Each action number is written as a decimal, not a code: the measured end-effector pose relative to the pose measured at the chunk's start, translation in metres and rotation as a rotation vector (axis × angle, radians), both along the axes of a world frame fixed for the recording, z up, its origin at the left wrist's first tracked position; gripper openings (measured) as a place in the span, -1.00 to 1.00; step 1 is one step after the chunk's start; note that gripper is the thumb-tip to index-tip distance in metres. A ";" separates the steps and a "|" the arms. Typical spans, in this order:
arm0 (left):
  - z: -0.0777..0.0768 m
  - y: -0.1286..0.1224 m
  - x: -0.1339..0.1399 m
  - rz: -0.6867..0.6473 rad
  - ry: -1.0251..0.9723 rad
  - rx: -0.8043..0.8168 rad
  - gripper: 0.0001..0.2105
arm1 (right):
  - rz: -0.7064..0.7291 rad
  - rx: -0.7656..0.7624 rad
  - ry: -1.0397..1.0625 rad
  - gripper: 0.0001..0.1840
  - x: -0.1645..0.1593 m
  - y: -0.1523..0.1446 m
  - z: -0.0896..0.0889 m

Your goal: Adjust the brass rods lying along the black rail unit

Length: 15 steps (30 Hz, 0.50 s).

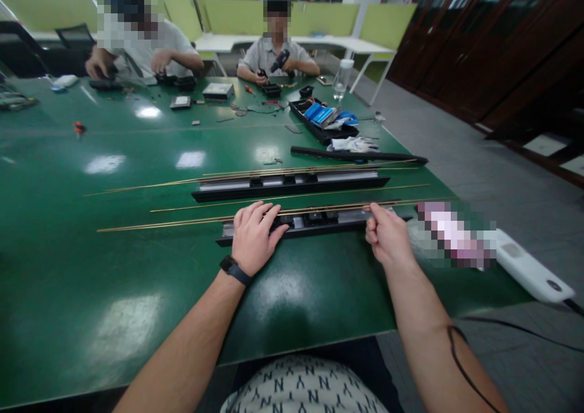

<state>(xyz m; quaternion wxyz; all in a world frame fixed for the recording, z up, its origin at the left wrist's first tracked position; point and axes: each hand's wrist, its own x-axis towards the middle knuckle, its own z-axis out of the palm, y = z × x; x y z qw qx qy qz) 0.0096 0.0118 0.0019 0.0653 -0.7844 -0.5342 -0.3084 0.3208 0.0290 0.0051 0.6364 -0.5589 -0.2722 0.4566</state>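
Two hands are on the nearer black rail assembly (pixel 314 221), which lies lengthwise on the green desk (pixel 137 291) right in front of me. My left hand (pixel 255 236) rests flat and spread on the rail's left portion, fingers open, pressing it down rather than gripping. My right hand (pixel 385 233) is closed in a pinch on a thin brass rod (pixel 182 222) near the rail's right end; that rod runs along the rail's top edge and sticks out far to the left over the desk. As I judge it, the rod is long and whippy, so I want my left palm to hold the rail steady while the right keeps the rod level and in line with the rail's groove, moving it straight along its length and never sideways. A second rail (pixel 292 185) with more brass rods (pixel 274 171) lies just beyond, parallel and apart from mine; I keep clear of it. Near my right hand a white device (pixel 529 270) sits at the desk's edge. Two other people work at the far end
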 end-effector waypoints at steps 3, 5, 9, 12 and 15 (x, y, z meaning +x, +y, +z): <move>0.001 0.000 0.000 -0.003 -0.002 0.007 -0.59 | -0.026 0.000 0.011 -0.67 0.000 0.000 0.001; 0.001 0.000 0.000 -0.004 -0.001 0.010 -0.59 | -0.030 0.000 0.011 -0.66 0.000 0.000 0.001; 0.001 -0.001 0.001 -0.002 0.007 0.005 -0.59 | -0.040 0.003 0.009 -0.65 -0.001 0.000 0.002; 0.001 -0.001 0.001 0.001 0.020 0.010 -0.58 | -0.051 0.002 0.012 -0.65 -0.001 0.000 0.004; 0.001 -0.001 0.000 0.002 0.022 0.015 -0.59 | -0.063 0.005 0.008 -0.65 -0.001 0.000 0.005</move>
